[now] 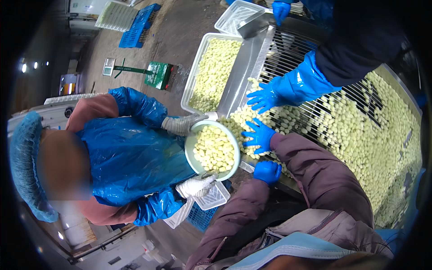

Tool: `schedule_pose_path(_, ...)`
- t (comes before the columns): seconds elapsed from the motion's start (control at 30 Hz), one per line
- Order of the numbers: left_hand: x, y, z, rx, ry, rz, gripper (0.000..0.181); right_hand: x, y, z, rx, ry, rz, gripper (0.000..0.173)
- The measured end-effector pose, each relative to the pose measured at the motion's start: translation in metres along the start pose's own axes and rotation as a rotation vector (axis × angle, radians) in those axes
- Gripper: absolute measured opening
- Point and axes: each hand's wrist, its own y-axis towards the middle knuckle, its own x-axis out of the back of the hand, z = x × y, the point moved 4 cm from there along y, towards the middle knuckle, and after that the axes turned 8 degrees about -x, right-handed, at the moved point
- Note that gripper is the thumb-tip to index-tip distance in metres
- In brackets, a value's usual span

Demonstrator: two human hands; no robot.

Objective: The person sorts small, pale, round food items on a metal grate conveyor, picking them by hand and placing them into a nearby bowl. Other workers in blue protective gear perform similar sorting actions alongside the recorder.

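My right hand (258, 136), in a blue glove, lies with fingers spread on pale yellow-green oval pieces of produce (248, 114) at the chute end of a metal-barred sorting table (233, 79). Nearer to me, my left hand (267, 172), also blue-gloved, is curled into a fist by the table's edge; nothing shows in it. Just left of my right hand, a pale round basin (237, 148) holds more pieces. A co-worker's white-gloved hands (197, 185) hold its rim. Another person's blue-gloved hand (266, 98) is spread on the pieces just beyond mine.
A white plastic crate (186, 98) full of pieces stands beside the chute. Many more cover the bars (314, 116) to the right. On the floor are a green platform scale (158, 75), a blue pallet (135, 30) and a white basket (214, 197). A further blue-gloved hand (281, 11) is at the far end.
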Motion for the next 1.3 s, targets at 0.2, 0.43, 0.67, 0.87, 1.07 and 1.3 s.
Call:
schedule_pose_path(0.2,0.003,0.007,0.002,0.045,0.037,0.158,0.019,0.004,0.042,-0.033,-0.448,0.21,-0.046,0.073)
schedule_pose_path(0.43,0.014,0.006,0.0,0.054,-0.009,0.09,0.025,0.001,0.002,0.016,-0.305,-0.052,-0.148,0.064)
schedule_pose_path(0.67,0.016,0.008,-0.005,0.067,-0.002,0.086,0.032,-0.009,-0.039,0.023,-0.228,-0.027,-0.035,0.06)
schedule_pose_path(0.87,0.013,0.007,-0.006,0.03,0.001,-0.001,0.033,-0.014,-0.068,0.023,-0.252,-0.075,-0.083,0.059)
schedule_pose_path(1.07,0.023,0.006,-0.008,0.06,-0.043,0.097,0.039,-0.003,-0.132,0.033,-0.371,-0.026,-0.093,0.054)
schedule_pose_path(1.3,0.021,0.007,-0.006,0.05,-0.009,0.039,0.035,0.088,-0.056,-0.012,-0.377,-0.032,-0.46,0.045)
